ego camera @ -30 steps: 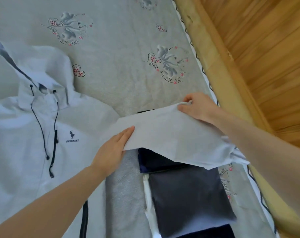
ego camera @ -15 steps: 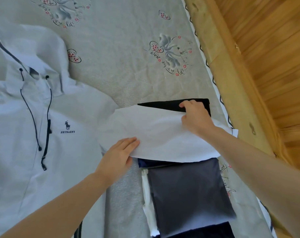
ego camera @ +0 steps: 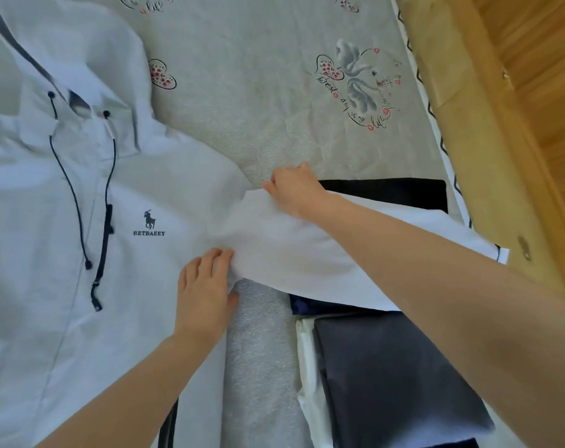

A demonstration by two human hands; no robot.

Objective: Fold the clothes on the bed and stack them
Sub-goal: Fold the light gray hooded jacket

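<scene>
Head view: pale white hooded jacket [ego camera: 80, 240] spread flat on grey printed bedsheet [ego camera: 248, 92], its sleeve [ego camera: 323, 253] stretching rightward across the stack of folded dark clothes [ego camera: 394, 373]. Left hand [ego camera: 205, 292] pinching sleeve's lower edge near the armpit; right hand [ego camera: 295, 189] gripping its upper edge. Sleeve's long axis running right, towards wooden bed frame [ego camera: 488, 150]. Fold presumably leftward, onto the chest.

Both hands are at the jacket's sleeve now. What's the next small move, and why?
Probably fold the sleeve across onto the jacket chest: the right hand and left hand hold its near end, and it drapes over the folded clothes.
</scene>
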